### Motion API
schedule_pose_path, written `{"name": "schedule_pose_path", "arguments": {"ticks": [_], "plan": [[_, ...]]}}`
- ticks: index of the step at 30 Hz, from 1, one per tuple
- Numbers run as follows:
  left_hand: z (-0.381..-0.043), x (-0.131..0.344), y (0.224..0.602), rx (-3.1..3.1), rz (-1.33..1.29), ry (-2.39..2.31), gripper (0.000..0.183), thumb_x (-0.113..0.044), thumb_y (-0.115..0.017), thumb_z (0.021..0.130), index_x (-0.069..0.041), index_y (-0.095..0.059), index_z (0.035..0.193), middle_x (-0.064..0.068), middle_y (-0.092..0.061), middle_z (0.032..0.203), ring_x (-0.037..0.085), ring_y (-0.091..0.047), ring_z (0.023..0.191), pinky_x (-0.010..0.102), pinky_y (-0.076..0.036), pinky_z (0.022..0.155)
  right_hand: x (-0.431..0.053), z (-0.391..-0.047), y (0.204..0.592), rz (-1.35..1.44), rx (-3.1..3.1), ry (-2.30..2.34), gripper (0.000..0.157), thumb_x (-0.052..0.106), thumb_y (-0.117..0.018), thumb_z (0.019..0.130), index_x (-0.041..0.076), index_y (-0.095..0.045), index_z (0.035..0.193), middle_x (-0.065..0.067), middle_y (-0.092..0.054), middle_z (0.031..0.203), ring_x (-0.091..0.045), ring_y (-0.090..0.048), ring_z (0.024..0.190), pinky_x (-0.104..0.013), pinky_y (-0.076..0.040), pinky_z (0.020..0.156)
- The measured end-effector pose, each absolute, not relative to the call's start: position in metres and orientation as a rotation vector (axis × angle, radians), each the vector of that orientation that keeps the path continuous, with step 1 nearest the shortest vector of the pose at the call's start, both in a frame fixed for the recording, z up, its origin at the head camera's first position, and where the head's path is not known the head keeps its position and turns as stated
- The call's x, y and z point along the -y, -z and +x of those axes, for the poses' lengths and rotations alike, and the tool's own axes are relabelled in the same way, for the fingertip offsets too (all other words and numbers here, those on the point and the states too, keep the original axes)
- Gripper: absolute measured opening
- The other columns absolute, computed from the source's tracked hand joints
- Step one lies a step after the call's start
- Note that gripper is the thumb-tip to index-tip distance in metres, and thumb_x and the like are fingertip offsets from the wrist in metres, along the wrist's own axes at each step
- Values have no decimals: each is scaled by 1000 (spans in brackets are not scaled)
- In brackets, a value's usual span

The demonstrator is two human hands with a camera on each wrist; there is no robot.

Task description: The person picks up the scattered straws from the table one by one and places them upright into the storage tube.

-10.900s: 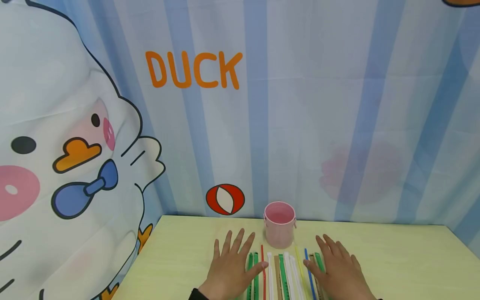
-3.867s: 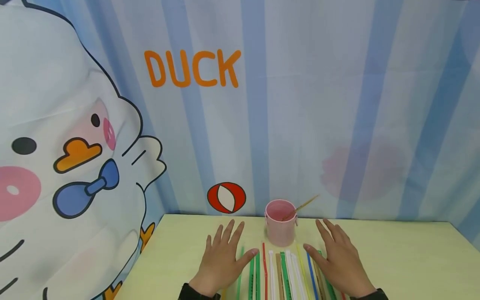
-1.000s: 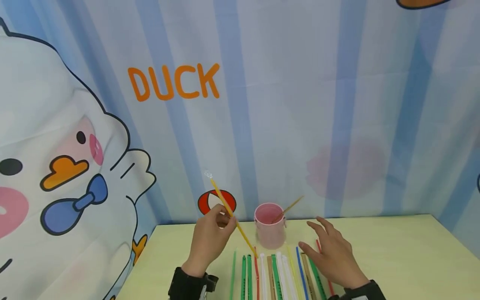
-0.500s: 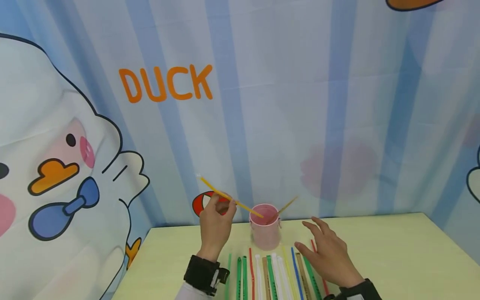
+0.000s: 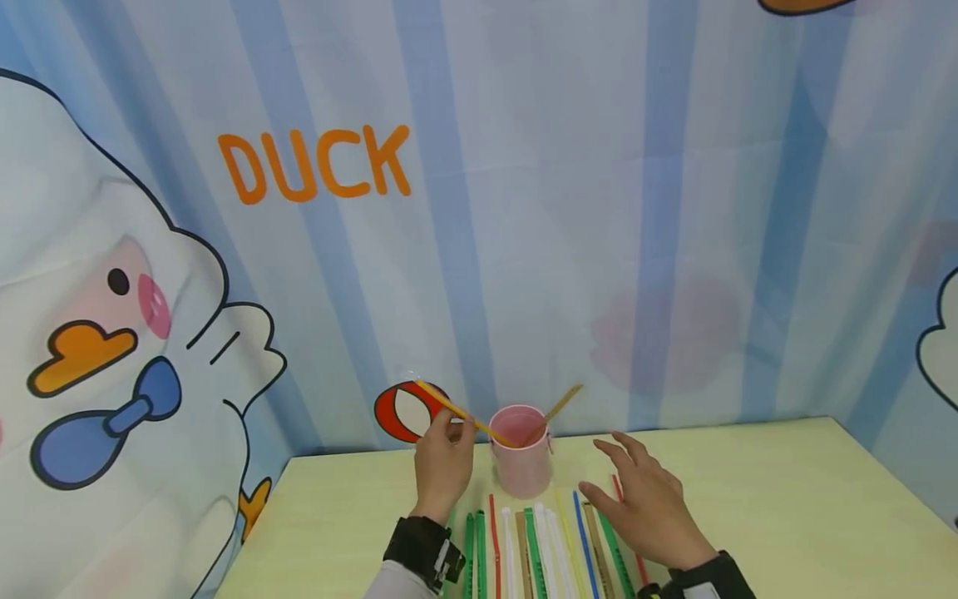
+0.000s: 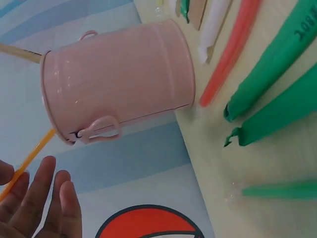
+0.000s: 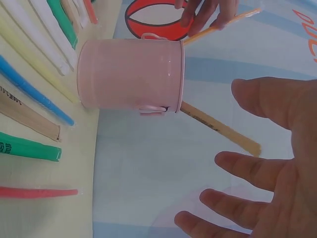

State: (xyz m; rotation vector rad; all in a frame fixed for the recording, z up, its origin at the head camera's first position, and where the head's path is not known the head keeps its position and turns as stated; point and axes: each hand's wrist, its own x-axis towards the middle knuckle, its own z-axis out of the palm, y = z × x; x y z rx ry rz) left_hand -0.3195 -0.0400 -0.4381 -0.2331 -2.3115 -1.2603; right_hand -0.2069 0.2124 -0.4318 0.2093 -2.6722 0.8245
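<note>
Pinched between thumb and fingers of the left hand (image 5: 443, 453), the orange-yellow straw (image 6: 34, 152) slants down toward the right, its lower end seeming to lie just inside the mouth of the pink bucket (image 5: 522, 470) and its upper end, with a bit of clear wrapper, sticking out past the fingers to the left. Doing this well probably means getting the lower end fully past the rim before loosening the pinch; let go too soon at so low a slant, the straw could roll back over the edge. Raising the hand a little to stand the straw steeper should help, as should a light touch, since nothing steadies the bucket and a sideways push might shift it. A brown straw (image 7: 223, 129) already leans in the bucket, its top toward the right, so feeding the second in along the near left wall ought to avoid nudging it. Meanwhile the right hand (image 5: 644, 503) holds nothing, fingers spread beside the right end of the row of straws (image 5: 495, 541) on the table (image 5: 748, 491); its best use is arguably to hover clear of the bucket.
</note>
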Motion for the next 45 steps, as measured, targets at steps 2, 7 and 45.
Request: {"name": "schedule_pose_path", "arguments": {"ticks": [2, 7, 45], "plan": [[-320, 39, 440, 2328, -242, 1221, 12, -31, -61, 93, -20, -65, 95, -2, -72, 86, 11, -62, 80, 41, -52, 71, -211, -207, 431, 212, 2674, -827, 62, 50, -59, 90, 14, -45, 139, -22, -35, 147, -42, -37, 127, -75, -31, 89], [-319, 37, 445, 2395, -263, 1163, 9, -30, -62, 91, -22, -66, 92, -4, -68, 87, 14, -60, 84, 40, -50, 73, -208, -209, 430, 223, 2684, -842, 62, 50, -59, 91, 14, -45, 139, -22, -34, 147, -41, -35, 129, -76, -29, 91], [-231, 77, 426, 2748, -615, 471, 74, -63, -44, 92, -15, -34, 147, 15, -30, 152, 41, -23, 136, 66, -29, 104, -200, -204, 428, 211, 2645, -773, 62, 51, -58, 91, 13, -46, 138, -20, -40, 143, -42, -42, 121, -72, -35, 86]]}}
